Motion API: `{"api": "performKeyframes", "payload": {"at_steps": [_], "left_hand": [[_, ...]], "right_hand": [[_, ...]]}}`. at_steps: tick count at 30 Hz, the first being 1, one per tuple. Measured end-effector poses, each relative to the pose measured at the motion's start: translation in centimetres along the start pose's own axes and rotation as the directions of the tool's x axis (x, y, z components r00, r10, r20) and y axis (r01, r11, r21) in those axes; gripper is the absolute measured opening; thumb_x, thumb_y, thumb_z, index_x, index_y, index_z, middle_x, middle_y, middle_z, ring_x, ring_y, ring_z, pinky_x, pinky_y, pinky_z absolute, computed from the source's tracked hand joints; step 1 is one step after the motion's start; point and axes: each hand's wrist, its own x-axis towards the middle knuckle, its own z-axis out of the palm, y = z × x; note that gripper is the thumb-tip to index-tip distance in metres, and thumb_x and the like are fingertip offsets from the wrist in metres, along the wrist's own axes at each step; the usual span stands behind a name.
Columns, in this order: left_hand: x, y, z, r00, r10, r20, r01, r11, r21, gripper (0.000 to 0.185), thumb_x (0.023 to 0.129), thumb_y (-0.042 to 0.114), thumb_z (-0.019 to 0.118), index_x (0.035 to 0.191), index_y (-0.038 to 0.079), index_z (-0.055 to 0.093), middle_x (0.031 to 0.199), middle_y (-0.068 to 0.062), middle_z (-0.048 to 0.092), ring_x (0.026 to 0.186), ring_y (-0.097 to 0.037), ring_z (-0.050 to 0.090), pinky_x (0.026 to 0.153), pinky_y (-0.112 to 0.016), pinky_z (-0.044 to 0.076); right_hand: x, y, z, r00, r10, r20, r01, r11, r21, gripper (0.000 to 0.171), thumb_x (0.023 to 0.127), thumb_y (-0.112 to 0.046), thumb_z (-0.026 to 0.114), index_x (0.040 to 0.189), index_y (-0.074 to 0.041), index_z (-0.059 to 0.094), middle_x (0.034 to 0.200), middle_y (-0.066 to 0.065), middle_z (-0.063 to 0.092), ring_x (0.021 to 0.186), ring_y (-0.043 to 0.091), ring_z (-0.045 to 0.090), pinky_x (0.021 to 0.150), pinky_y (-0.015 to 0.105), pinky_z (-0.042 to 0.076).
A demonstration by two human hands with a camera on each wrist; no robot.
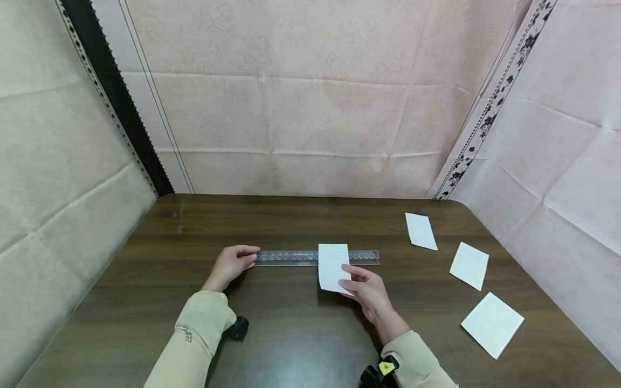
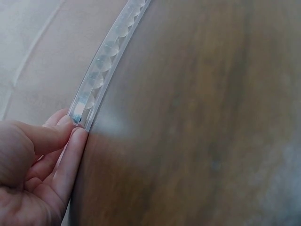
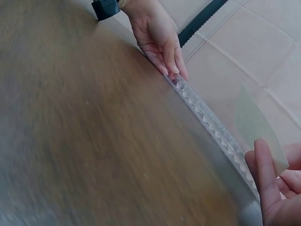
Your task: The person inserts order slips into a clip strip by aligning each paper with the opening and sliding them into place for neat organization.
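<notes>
A long clear plastic strip (image 1: 291, 258) with a row of round, dome-like shapes along it lies crosswise in the head view. My left hand (image 1: 232, 267) pinches its left end between thumb and fingers; the left wrist view shows this grip on the strip (image 2: 103, 63) up close. In my right hand (image 1: 366, 291) is a small white lined sheet of paper (image 1: 332, 267), held by its lower right edge. The sheet overlaps the strip right of its middle and hides that part. From the right wrist, the paper (image 3: 258, 120) stands tilted beside the strip (image 3: 207, 117).
Several more white paper sheets lie at the table's right: one at the back (image 1: 421, 231), a sheet in the middle (image 1: 469, 266) and a lined sheet nearest me (image 1: 492, 325). Pale cloth (image 1: 301, 118) hangs behind the brown wooden table (image 1: 271, 345) and along both sides.
</notes>
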Motion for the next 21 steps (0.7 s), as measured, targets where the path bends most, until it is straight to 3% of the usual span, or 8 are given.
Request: {"api": "performKeyframes", "payload": {"at_steps": [21], "left_hand": [[-0.18,-0.07,-0.01,1.0,-0.007,-0.001,0.007,1.0,0.012,0.024,0.089,0.005,0.062,0.113,0.002,0.066,0.115,-0.018,0.061,0.088,-0.016,0.062,0.077,-0.027,0.054]], "right_hand": [[-0.46,0.15,1.0,1.0,-0.002,-0.008,0.002,1.0,0.03,0.04,0.078,0.008,0.069,0.118,0.006,0.06,0.121,0.022,0.053,0.083,0.019,0.059,0.072,0.032,0.056]]}}
